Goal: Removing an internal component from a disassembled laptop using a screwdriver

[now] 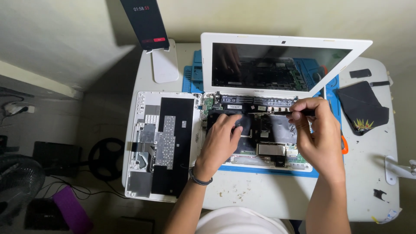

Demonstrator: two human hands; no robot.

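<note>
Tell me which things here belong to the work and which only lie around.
In use: left hand pressing inside the opened laptop; right hand pinching a thin dark tool.
Lying about: removed keyboard cover, phone on stand, black cloth.

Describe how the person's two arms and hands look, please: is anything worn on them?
Both forearms are bare, with no sleeves in view, and both hands are bare, without gloves. The left hand has a thin dark band around its wrist. The right hand shows nothing on its wrist or fingers. No rings or watch are visible. A white garment shows at the bottom edge.
</note>
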